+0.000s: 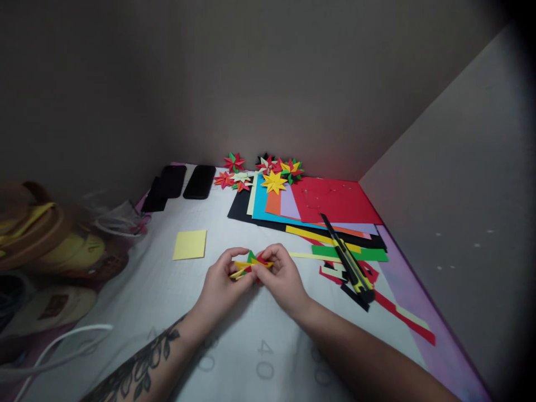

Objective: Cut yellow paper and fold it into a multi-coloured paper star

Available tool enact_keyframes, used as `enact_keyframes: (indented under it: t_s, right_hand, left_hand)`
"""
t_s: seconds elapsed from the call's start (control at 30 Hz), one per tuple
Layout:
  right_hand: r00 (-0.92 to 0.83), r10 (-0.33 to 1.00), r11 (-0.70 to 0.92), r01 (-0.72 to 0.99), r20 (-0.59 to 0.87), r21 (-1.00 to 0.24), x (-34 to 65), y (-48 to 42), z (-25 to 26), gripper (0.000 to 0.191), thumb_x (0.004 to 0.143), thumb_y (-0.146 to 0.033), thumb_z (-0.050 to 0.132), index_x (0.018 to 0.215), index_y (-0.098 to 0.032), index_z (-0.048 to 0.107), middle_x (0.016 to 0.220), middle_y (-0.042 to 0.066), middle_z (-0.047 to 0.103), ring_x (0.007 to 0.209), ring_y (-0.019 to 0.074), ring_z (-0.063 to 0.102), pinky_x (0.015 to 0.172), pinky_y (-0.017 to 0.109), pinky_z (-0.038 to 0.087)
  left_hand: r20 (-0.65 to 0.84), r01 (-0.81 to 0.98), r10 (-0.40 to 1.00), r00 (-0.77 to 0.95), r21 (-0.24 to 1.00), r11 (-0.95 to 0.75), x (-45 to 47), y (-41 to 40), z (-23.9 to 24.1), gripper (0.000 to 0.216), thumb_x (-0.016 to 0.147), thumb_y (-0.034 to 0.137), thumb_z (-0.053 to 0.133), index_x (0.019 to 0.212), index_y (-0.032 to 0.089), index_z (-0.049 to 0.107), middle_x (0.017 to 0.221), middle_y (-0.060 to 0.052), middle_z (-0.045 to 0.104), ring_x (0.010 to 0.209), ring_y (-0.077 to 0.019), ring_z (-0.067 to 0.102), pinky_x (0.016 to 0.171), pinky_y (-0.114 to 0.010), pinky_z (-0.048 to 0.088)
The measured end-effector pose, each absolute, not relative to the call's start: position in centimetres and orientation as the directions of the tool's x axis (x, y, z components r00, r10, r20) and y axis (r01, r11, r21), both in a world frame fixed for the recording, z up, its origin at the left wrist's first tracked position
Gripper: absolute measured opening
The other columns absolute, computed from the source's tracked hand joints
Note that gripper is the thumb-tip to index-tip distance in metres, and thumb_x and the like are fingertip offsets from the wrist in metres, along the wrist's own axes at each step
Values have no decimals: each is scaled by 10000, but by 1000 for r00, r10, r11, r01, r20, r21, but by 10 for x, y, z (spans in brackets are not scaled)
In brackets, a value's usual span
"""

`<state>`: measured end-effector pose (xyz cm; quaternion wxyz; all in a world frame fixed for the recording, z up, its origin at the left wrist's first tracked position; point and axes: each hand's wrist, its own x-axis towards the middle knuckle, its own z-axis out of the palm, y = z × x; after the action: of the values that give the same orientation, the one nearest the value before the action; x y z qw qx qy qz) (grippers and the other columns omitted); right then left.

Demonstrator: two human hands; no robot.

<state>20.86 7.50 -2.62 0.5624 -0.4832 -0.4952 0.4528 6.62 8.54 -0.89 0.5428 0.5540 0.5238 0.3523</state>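
Observation:
Both my hands meet over the middle of the table around a folded paper star (250, 264) in yellow, green and red. Its left side is pinched in the fingers of my left hand (226, 277). On the other side, the thumb and fingers of my right hand (281, 274) close on it, hiding part of its points. Finished-looking paper stars in several colours, among them a yellow star (274, 182), lie at the back by the wall. To my right, a black and yellow utility knife (349, 259) rests across paper strips.
Coloured paper sheets (335, 198) are stacked at the back right. Paper scraps (404, 317) lie at the right. A yellow sticky-note pad (190, 244) is left of my hands, with a black phone (200, 182) behind. A bag (71, 245) and a white cable (62, 340) occupy the left edge.

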Motion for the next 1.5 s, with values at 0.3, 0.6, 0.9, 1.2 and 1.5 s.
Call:
enact_keyframes:
  t_s: [0.3, 0.6, 0.9, 1.2, 1.5]
  right_hand:
    - [-1, 999, -36, 72, -37, -997, 213, 71, -28, 265, 767, -149, 564, 944, -249, 394, 674, -70, 558, 533, 102, 539, 494, 204, 414]
    - [69, 993, 100, -28, 98, -995, 210, 76, -32, 351, 743, -144, 613, 1002, -260, 406, 813, -33, 571, 730, 130, 589, 654, 260, 480]
    - [60, 920, 359, 273, 388, -893, 218, 75, -25, 155, 774, -99, 574, 853, -233, 582, 946, 37, 573, 902, 182, 573, 757, 314, 479]
    - [41, 913, 383, 262, 407, -886, 217, 76, -21, 202, 733, -68, 619, 847, -231, 587, 976, 43, 554, 960, 190, 562, 846, 342, 462]
    - [-21, 880, 458, 299, 474, -838, 218, 73, -21, 136, 761, -93, 628, 788, -225, 611, 990, 47, 535, 951, 186, 565, 822, 339, 479]
  left_hand:
    - [-236, 274, 911, 339, 951, 144, 62, 92, -5, 610, 716, 213, 647, 1274, 178, 403, 575, 83, 525, 520, -96, 513, 507, -190, 385]
    - [-244, 87, 946, 213, 969, 231, 60, 98, -2, 567, 731, 288, 672, 1225, 151, 430, 606, 43, 592, 545, -112, 561, 542, -204, 416]
    - [-141, 225, 969, 202, 970, 95, 60, 91, -5, 519, 738, 251, 657, 1217, 182, 467, 773, -13, 681, 693, -153, 647, 632, -244, 483]
    - [-55, 274, 961, 271, 962, -22, 56, 87, -13, 465, 794, 264, 604, 1235, 206, 466, 906, -42, 721, 817, -181, 687, 724, -282, 517]
    - [-17, 318, 964, 267, 946, -71, 56, 86, -12, 454, 792, 199, 572, 1233, 223, 466, 839, -9, 715, 770, -156, 679, 703, -258, 507]
